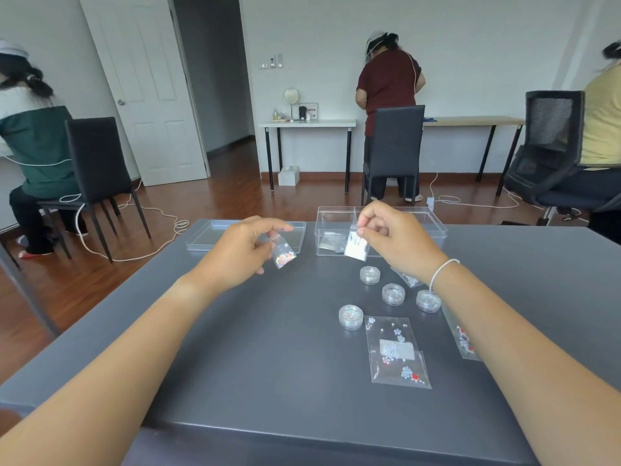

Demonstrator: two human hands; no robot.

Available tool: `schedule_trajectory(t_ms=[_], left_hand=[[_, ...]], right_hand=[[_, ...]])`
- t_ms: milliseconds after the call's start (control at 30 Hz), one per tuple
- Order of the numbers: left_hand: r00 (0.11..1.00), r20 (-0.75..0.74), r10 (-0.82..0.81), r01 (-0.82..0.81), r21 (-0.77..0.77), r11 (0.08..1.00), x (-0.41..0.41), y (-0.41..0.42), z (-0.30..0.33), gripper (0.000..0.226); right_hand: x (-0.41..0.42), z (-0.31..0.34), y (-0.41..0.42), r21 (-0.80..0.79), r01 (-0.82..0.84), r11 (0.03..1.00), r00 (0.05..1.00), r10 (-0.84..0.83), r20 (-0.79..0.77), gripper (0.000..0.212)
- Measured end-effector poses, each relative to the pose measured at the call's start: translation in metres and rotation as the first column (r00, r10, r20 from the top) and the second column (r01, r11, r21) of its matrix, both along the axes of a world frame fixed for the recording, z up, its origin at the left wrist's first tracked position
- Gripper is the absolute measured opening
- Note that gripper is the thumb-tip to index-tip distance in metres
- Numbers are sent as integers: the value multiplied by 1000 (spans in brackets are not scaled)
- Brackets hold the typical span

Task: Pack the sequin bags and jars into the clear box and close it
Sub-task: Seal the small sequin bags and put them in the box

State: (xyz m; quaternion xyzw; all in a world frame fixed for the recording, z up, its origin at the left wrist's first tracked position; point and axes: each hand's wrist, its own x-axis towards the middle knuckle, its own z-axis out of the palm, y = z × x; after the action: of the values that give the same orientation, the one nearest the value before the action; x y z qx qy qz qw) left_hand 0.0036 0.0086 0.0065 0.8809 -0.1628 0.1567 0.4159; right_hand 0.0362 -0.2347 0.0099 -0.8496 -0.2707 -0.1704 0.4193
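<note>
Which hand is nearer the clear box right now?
Right. The right hand holds a small bag just in front of the clear box; the left hand is off to its left, by the lid.

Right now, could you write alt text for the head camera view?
Over a dark grey table, the left hand pinches a small clear bag of multicoloured sequins and the right hand a small white-filled bag before an open clear plastic box. Four small round clear jars wait nearby.

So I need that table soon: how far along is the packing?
Barely started. The clear box is open, its lid lying beside it, with something flat already inside. The left hand holds a bag of coloured sequins; the right hand holds a white bag at the box. Four jars and several bags remain on the table.
</note>
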Motion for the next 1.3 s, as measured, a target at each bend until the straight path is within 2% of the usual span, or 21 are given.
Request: schedule_trajectory(t_ms=[267,433,700,867,1033,1300], left_hand=[[999,17,35,-32,-142,989,25,-26,16,37],[994,59,91,-77,-210,975,42,-48,21,20],[987,102,121,-104,-159,982,62,-63,28,23],[993,41,112,-107,-98,989,85,-79,16,25],[989,26,145,-146,37,989,90,-71,6,23],[993,-29,110,-106,131,986,93,-69,0,23]], right_hand=[[7,-3,-1,-3,33,999,999,-33,9,21],[8,-3,-1,5,55,998,998,-55,12,20],[2,0,3,88,48,995,999,-49,20,24],[10,-7,-7,147,106,984,994,-105,-13,32],[8,-3,0,179,119,977,993,-120,-8,23],[7,-1,1,155,125,980,991,-130,18,17]])
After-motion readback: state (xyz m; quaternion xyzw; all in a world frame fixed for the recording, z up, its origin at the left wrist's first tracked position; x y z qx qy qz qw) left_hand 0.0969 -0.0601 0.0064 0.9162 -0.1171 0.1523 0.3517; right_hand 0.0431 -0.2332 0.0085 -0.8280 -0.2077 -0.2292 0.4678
